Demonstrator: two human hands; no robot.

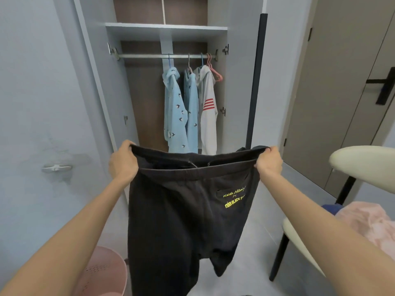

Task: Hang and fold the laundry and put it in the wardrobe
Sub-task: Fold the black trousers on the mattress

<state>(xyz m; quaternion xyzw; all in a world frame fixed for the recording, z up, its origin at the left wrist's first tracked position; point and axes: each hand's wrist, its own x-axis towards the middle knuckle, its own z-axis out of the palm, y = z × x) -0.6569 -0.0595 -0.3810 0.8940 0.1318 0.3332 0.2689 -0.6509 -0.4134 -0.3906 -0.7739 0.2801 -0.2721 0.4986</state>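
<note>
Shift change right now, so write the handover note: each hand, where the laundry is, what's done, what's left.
Left hand and right hand each grip a waistband end of the black trousers, held spread before the open wardrobe.
Done: two blue shirts and a white top hang on the rail.
Left: put the trousers away; pink garment waits on the chair; a pink hanger is free on the rail.

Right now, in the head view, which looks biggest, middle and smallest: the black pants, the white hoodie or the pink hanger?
Largest: pants, though they are nearest the camera, which makes them look bigger.
Middle: hoodie, farther back.
Smallest: hanger, beside the hoodie.
</note>
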